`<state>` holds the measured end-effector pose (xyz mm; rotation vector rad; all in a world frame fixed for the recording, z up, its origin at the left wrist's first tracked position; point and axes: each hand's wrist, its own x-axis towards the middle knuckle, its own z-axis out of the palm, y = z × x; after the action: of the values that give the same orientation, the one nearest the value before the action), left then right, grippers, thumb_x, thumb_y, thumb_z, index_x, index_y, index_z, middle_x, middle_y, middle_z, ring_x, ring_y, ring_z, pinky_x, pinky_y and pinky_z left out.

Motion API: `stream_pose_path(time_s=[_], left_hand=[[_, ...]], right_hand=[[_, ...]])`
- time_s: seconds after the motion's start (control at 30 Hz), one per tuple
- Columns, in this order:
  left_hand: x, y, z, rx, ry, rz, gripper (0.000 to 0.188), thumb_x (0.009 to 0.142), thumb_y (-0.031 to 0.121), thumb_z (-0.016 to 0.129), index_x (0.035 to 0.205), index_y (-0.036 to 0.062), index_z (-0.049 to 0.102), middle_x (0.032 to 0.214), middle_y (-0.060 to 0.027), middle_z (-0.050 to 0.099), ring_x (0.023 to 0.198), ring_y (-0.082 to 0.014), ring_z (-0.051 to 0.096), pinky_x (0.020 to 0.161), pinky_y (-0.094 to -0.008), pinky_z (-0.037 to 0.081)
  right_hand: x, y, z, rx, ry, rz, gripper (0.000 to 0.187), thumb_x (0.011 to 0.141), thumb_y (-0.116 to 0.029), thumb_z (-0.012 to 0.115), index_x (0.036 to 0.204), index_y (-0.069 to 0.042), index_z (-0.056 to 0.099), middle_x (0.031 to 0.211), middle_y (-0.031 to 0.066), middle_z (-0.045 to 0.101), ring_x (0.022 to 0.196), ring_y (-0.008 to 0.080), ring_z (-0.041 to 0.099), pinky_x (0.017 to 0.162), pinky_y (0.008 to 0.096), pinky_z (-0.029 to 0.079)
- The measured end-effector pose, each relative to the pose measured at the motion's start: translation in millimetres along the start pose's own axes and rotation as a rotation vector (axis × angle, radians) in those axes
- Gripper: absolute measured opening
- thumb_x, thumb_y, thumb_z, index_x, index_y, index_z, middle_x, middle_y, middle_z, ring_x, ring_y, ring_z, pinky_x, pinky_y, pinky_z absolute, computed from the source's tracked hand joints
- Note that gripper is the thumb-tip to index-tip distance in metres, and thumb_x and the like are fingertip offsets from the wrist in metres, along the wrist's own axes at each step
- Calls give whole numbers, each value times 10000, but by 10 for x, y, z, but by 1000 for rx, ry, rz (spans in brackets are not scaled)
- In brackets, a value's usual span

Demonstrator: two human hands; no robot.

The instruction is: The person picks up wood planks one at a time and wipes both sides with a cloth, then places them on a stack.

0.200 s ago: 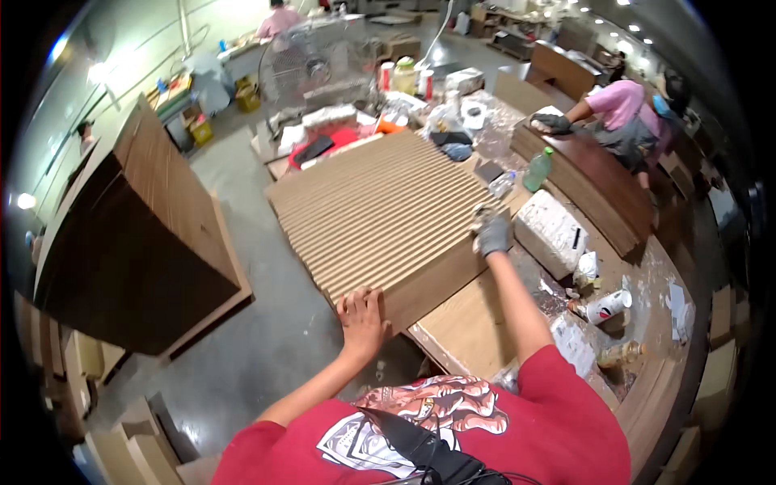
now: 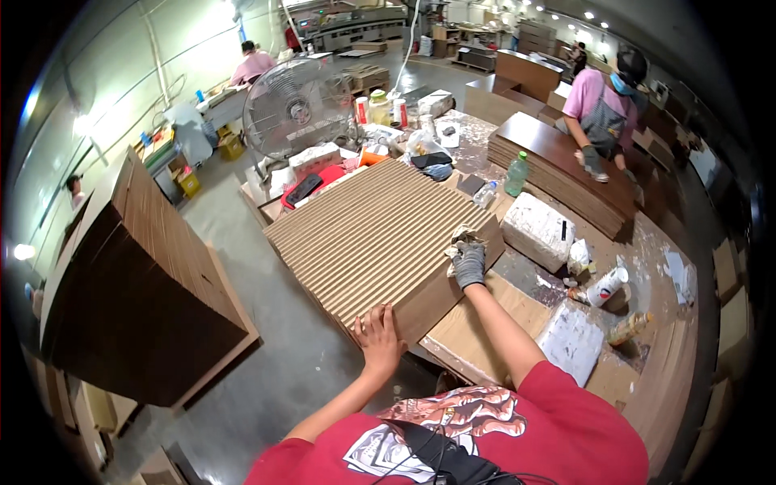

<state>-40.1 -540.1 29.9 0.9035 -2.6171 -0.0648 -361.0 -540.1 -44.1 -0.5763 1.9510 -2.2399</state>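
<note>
A block of wooden panels lies in front of me, its top a row of pale ridges with dark grooves between them. My left hand is bare and rests on its near left corner, fingers laid over the top edge. On my right hand is a grey glove. That hand is closed on a crumpled, stained rag, pressed against the near edge close to the right corner. The glove and rag hide part of that edge.
A white, paint-spattered block and a green bottle stand right of the panels. Behind are a fan and clutter. A gloved co-worker leans over stacked brown boards. A tall panel stack stands left.
My right hand has slid a little toward me along the near edge with the rag. My left hand stays at its corner. The co-worker's gloved hand has shifted over the brown boards.
</note>
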Motion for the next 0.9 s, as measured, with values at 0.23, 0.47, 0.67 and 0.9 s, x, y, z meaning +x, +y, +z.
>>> stream_pose_path(time_s=[0.23,0.47,0.67,0.9], left_hand=[[-91,-6,-21,30,-34,60,966,592,315,813,1402,71,348,1445,-102,318,1358,-271,285,1098,-462,173],[-205,344,-543,-206,-151,179,764,769,214,738,1402,7,362,1232,-143,530,1129,-285,506,980,-412,338],[-36,156,-301,-261,-372,127,319,848,202,633,1070,-10,547,881,-186,644,802,-372,642,701,-470,508],[8,213,-272,-295,-525,26,199,864,206,598,955,32,565,840,-224,649,781,-428,629,685,-530,491]], right_hand=[[-497,-549,-225,-439,-105,-241,208,801,5,600,987,-41,682,935,141,628,851,240,618,784,318,501],[-1248,-1073,-419,-556,-330,-469,216,883,-120,512,1014,-80,679,1043,150,612,1020,334,552,955,411,425],[-1863,-1337,-271,-355,-400,-113,147,910,-29,546,1056,-31,541,954,72,590,892,126,559,768,281,492],[-625,-804,-778,-120,-214,-157,217,897,-40,508,1112,-24,519,996,69,605,865,138,584,751,267,495]])
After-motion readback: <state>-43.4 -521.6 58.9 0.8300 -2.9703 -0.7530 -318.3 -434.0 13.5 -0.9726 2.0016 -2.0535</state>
